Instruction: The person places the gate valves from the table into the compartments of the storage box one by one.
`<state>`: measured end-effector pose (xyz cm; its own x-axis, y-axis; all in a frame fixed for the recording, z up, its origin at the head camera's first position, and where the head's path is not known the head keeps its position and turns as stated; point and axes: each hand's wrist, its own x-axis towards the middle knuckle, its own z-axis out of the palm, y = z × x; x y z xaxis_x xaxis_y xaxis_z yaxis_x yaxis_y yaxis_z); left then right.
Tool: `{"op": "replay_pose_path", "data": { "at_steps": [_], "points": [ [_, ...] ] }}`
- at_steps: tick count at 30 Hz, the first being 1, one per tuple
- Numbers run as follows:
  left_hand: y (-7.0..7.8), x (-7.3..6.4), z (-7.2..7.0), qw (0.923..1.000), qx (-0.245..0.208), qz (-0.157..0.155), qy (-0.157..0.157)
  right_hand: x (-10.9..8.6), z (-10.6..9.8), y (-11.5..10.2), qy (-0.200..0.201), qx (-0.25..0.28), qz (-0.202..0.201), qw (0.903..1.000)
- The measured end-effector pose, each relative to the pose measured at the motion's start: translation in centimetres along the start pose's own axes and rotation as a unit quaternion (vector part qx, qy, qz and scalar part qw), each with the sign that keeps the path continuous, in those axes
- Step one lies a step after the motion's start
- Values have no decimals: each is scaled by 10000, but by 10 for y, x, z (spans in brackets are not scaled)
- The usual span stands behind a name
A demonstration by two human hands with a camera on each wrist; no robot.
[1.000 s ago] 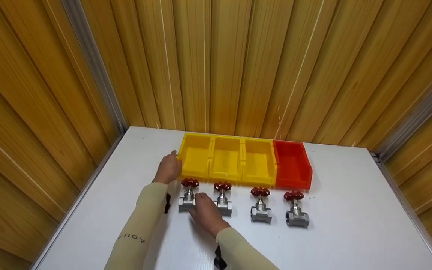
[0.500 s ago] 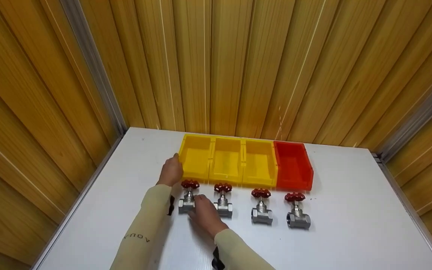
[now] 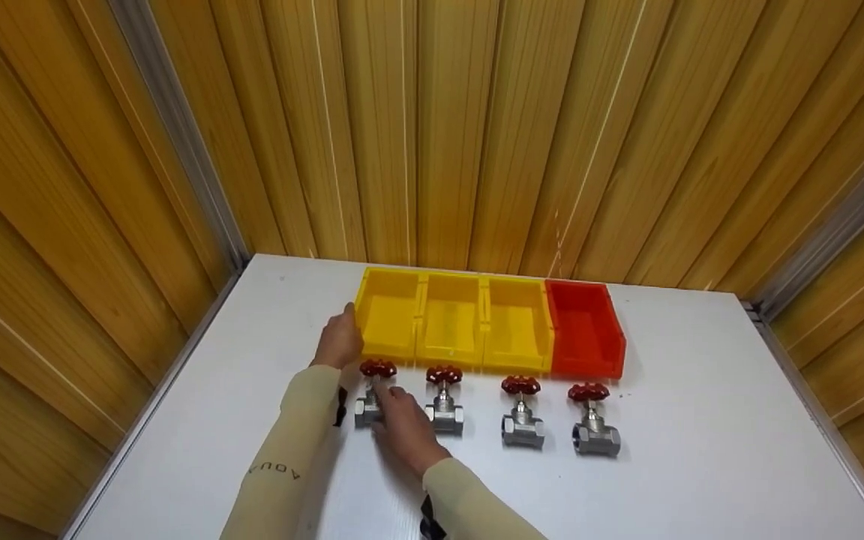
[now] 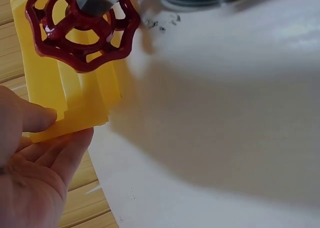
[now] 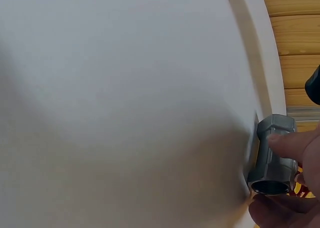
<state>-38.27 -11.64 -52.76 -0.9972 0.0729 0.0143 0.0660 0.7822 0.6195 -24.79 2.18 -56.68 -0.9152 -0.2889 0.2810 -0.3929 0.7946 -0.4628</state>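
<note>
In the head view my left hand [image 3: 340,340] is at the left side of the leftmost yellow bin [image 3: 389,319]. The left wrist view shows its thumb and fingers pinching the wall of that yellow bin [image 4: 47,95], with a red handwheel [image 4: 80,58] close by. My right hand [image 3: 408,429] grips the leftmost gate valve [image 3: 367,411], which has a steel body and a red handwheel on top. In the right wrist view the thumb lies along the valve body [image 5: 272,170], and the other fingers are partly hidden behind it.
Two more yellow bins [image 3: 451,319] and a red bin [image 3: 586,330] continue the row. Three other valves stand on the white table [image 3: 672,420]: one by my right hand [image 3: 445,412], two farther right [image 3: 522,427]. Wood-patterned walls [image 3: 447,135] rise behind and beside it.
My right hand has shifted slightly left on the leftmost valve, with a finger now farther over toward its stem. The left hand stays at the yellow bin, and the bins have not moved.
</note>
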Motion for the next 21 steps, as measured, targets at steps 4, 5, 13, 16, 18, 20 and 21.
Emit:
{"op": "replay_pose_path", "data": {
  "at_steps": [4, 5, 13, 16, 18, 20, 21],
  "points": [
    [2, 1, -2, 9991, -90, -332, -243, 0, 1, -2, -4, -90, -141, 9999],
    [2, 1, -2, 9989, -72, -362, -292, 0, 1, -2, -13, -102, -172, 9998],
    [-1, 2, -2, 9994, 95, -177, -286, 2, 4, 0, 122, 34, -338, 9993],
    [-3, 3, -1, 9996, 96, -123, -256, 2, 5, 2, 203, -6, -418, 9989],
    [-3, 4, 0, 9994, 60, -149, -293, 2, 5, 2, 217, -90, -419, 9988],
    [-3, 5, 0, 9992, -2, -226, -333, 2, 5, 3, 203, -186, -397, 9988],
    [-2, 5, 0, 9991, -14, -245, -351, 3, 4, 3, 187, -208, -378, 9989]
  ]
}}
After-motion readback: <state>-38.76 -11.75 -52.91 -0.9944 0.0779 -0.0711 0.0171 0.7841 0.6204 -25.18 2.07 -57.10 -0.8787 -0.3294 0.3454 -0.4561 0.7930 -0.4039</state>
